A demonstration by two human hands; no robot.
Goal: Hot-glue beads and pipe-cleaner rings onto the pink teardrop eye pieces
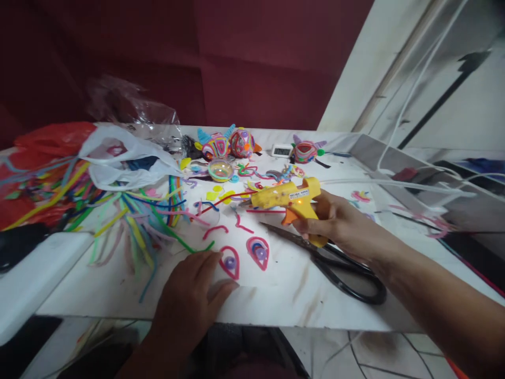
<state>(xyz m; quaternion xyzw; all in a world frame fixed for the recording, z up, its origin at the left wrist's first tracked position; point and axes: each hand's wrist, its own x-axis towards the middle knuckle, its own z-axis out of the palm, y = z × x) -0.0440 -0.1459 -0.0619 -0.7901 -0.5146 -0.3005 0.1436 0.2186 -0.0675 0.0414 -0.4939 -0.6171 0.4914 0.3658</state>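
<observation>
The left hand lies on the near edge of the tabletop, front-left of the glue gun. Its thumb and forefinger are spread apart beside a pink-outlined eye shape; contact cannot be confirmed. A second eye shape lies directly in front of the glue gun. Black-handled scissors lie front-right of it, running under the right wrist. The right hand has its fingers wrapped around the glue gun's handle, by the orange trigger, nozzle leftward. Left of the glue gun: loose coloured pipe cleaners. Beyond it: a clear bowl, then three decorated balls and a white digital display.
</observation>
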